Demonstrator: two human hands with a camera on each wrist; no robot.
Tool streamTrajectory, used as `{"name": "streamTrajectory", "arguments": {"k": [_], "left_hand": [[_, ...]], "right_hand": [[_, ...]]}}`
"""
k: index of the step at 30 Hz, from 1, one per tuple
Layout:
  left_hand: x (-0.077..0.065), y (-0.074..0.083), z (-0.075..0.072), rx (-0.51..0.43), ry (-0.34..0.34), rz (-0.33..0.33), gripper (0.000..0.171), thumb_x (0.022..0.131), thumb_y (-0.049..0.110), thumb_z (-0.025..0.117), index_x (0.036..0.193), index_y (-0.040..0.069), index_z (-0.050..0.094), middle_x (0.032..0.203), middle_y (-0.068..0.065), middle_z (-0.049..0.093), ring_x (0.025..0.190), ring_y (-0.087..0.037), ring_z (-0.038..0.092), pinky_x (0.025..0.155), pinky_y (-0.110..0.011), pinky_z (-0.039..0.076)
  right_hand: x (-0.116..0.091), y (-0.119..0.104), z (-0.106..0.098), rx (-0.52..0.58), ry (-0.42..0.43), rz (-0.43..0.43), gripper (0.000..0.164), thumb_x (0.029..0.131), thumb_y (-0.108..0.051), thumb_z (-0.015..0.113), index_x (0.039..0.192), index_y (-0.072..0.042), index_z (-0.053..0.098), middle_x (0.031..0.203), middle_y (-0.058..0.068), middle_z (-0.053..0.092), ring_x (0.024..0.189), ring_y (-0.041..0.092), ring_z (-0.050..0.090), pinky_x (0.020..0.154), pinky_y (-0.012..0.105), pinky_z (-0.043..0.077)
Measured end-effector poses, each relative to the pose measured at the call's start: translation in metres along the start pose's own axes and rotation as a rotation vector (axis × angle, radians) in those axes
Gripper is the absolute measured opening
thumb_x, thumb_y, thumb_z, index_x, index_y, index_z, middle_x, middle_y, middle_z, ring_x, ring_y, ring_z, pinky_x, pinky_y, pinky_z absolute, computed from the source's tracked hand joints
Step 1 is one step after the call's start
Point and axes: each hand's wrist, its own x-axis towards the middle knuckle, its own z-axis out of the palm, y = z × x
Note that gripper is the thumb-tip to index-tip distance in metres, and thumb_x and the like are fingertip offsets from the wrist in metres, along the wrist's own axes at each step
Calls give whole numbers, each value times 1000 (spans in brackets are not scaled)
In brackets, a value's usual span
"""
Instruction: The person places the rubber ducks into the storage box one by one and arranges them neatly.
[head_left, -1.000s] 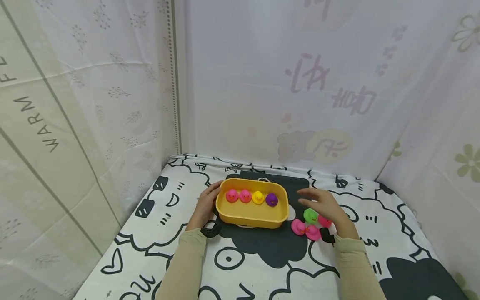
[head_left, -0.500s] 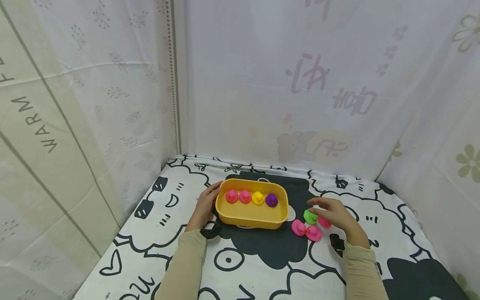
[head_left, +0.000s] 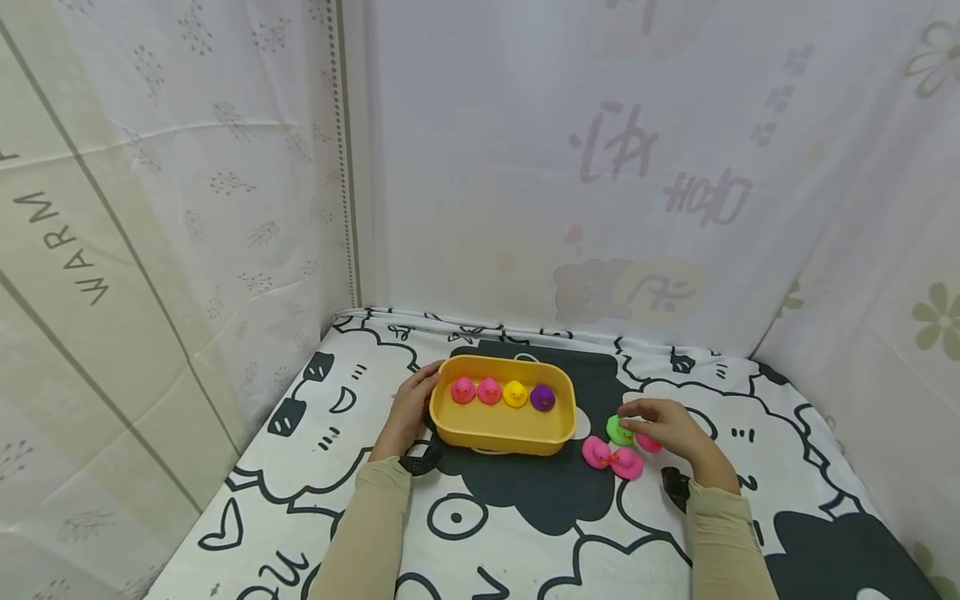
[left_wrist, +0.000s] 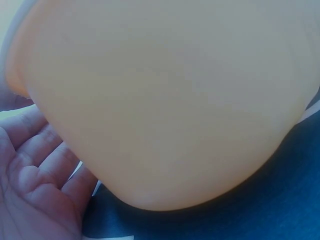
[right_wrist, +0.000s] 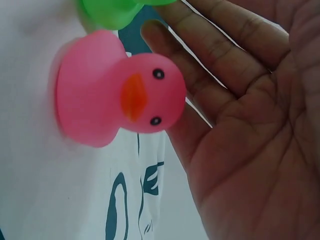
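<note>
Your left hand (head_left: 407, 410) hasn't shifted over the last second: its fingers lie extended along the left outer wall of the yellow tray (head_left: 502, 427), touching it rather than clenched round it. The tray sits where it was, with its row unaltered: two pink ducks (head_left: 462, 391), the yellow duck (head_left: 515, 394) and the purple duck (head_left: 542, 398), all upright near the far side.

To the right of the tray, the front pink pair (head_left: 627, 463) lies undisturbed on the desk (head_left: 525, 500). Just behind it is the green duck (head_left: 617, 431), and here is the change: your right hand (head_left: 672, 430) has moved away from the tray and come over that duck, fingertips at its top. I cannot tell whether they grasp it. The last pink duck (head_left: 648, 444) lies partly under your palm. The work seems to have turned to the loose ducks; the green one looks not yet lifted.
</note>
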Motion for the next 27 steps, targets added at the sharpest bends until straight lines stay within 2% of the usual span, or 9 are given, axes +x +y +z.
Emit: {"name": "streamTrajectory", "arguments": {"k": [4,9,18,23,27], "left_hand": [[-1,-1,0,1,11,3,39,104,31,52,142,21,57,146,-2,52,133,-23,51,111,-36,42],[-2,0,1,8,18,11,40,104,31,53,142,20,57,146,-3,53,131,-25,53,110,-38,43],[-1,0,1,3,15,1,38,104,32,54,141,22,57,144,-1,53,131,-24,52,110,-36,43],[0,0,0,-7,12,-7,39,104,32,53,141,22,57,145,-1,52,133,-23,51,111,-36,42],[0,-1,0,-10,8,-6,41,104,33,54,142,21,56,147,-2,51,133,-24,51,111,-37,42]], "right_hand": [[-1,1,0,-15,-22,51,35,90,-37,75,118,-16,73,123,8,68,119,40,58,99,59,49],[-3,0,0,-11,-31,77,36,88,-37,77,117,-17,74,124,8,68,115,36,60,96,57,51],[-4,6,1,73,-56,97,38,85,-30,81,120,-17,73,123,8,67,104,24,64,82,34,54],[-5,9,0,91,-73,77,39,86,-27,79,123,-14,72,124,12,66,102,24,62,80,31,54],[-5,11,-1,108,-71,93,38,87,-25,79,123,-16,72,125,12,65,103,25,61,80,32,54]]}}
